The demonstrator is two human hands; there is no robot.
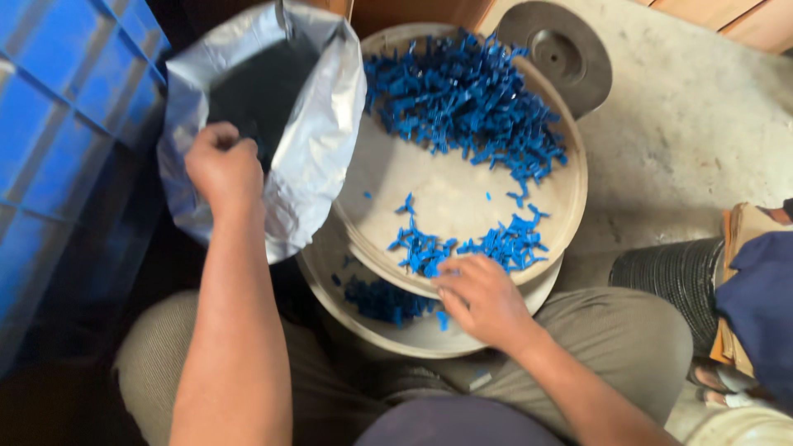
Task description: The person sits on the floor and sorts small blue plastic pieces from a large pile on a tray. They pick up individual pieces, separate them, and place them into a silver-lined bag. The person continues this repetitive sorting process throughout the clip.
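A grey plastic bag [273, 124] is held open by the left hand [221, 169]; the fingers are clenched over the bag's near rim, w/ the fist at the mouth of the bag. The bag's inside is dark & nothing can be made out in it. The bag is seen at upper left, its lower edge overlapping the rim of a round beige tray [462, 194].

The right hand [483, 297] is laid palm-down at the tray's near edge, fingers spread & bent over a small heap of blue plastic pieces [496, 246]; whether any are pinched under the fingers cannot be told. A much bigger pile of the same blue pieces [462, 95] is seen at the far side of the tray, approx. well apart from the hand, w/ bare tray between.

A second round tray [429, 334] is set beneath the first, w/ more blue bits [384, 299] in it, just left of the right hand.

A blue crate [66, 124] is seen at far left, a dark metal disc [557, 54] on the concrete floor [702, 124] beyond the tray.
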